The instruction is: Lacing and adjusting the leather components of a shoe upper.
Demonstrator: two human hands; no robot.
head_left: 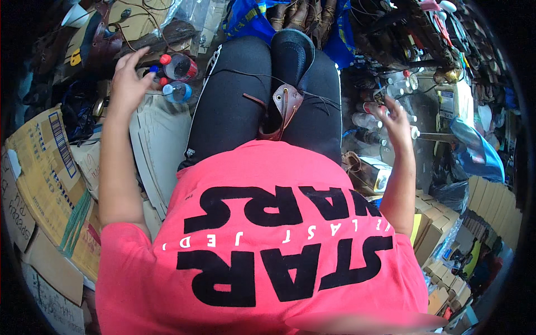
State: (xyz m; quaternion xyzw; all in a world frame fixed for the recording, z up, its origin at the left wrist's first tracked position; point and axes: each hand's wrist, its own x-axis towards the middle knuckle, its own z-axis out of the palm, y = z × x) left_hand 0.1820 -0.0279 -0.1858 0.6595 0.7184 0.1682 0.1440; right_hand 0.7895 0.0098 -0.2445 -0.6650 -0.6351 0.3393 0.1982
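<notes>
My left hand (pixel 129 78) is raised at the left with its fingers apart and nothing visible in them. Close beside it lie plastic bottles, one with a red cap (pixel 180 68) and one with a blue label (pixel 178 92). My right hand (pixel 395 118) hangs at the right, thumb and fingers loosely bent and apart, near several clear bottles (pixel 365 120). Between my thighs rests a brown leather piece (pixel 287 103) with an eyelet. A dark cord (pixel 251 74) crosses my legs there. Beyond it, a dark curved piece (pixel 293 56) stands between my knees.
Flattened cardboard (pixel 47 173) leans at the left, beside a stack of pale sheets (pixel 162 145). Ahead sits a blue bag (pixel 245 19) with brown bundles (pixel 304 17). Brown shoes (pixel 357 170) and a blue plastic sheet (pixel 477 151) lie at the right, above stacked cardboard boxes (pixel 441 223).
</notes>
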